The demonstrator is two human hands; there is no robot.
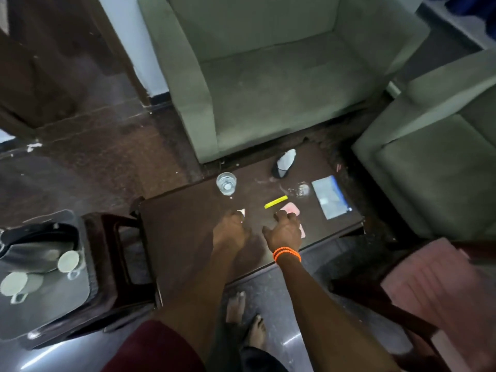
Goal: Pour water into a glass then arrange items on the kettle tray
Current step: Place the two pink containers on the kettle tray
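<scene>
Hands over dark table (188, 210). I saw left hand (231, 232) curled, fingertips pinching small white packet (242, 212). Right hand (285, 230) curled onto pink sachet (290, 209); grip I could not tell. Yellow stick (276, 202) just beyond. One glass (226, 183) with water at far edge. Kettle tray (67, 299) well left on stool (128, 264): one kettle (32, 248), two cups (68, 261).

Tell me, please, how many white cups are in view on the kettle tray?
2. One white cup stands right beside the kettle; the other white cup is nearer the camera, at the left edge of the kettle tray. More may lie out of frame.
</scene>
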